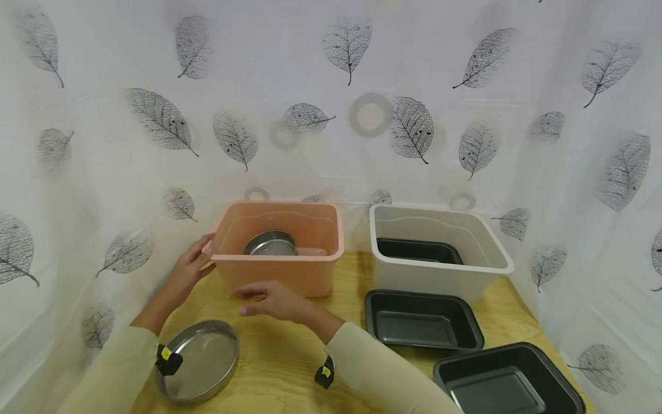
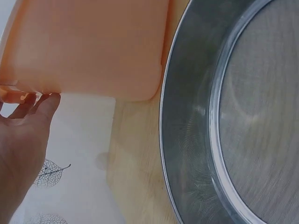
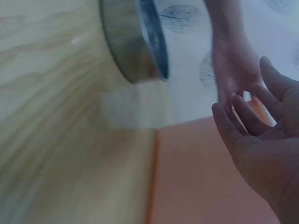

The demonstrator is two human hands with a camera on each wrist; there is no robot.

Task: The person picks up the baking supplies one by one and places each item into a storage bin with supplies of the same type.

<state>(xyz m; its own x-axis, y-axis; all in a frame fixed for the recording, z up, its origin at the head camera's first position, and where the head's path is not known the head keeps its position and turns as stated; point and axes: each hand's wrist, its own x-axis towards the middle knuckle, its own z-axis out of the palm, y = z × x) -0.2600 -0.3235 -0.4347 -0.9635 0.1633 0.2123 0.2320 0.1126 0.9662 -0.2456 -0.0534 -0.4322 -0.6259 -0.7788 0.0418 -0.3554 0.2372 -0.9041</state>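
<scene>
A peach plastic bin (image 1: 279,276) stands at the back left. My left hand (image 1: 187,275) holds its left rim, and the left wrist view shows fingers (image 2: 46,105) against the bin (image 2: 88,51). Inside lies a round metal sieve (image 1: 271,244), partly hidden by the front wall. My right hand (image 1: 274,300) hovers before the bin's front with loosely bent fingers and nothing in them. A larger round sieve (image 1: 207,359) rests on the table below my left forearm; its mesh (image 2: 261,116) shows close up in the left wrist view.
A white bin (image 1: 439,276) stands at the back right with a dark loaf pan (image 1: 419,250) inside. In front of it sit a black loaf pan (image 1: 423,319) and another black loaf pan (image 1: 509,382). A leaf-print curtain (image 1: 310,57) surrounds the wooden table (image 1: 279,362).
</scene>
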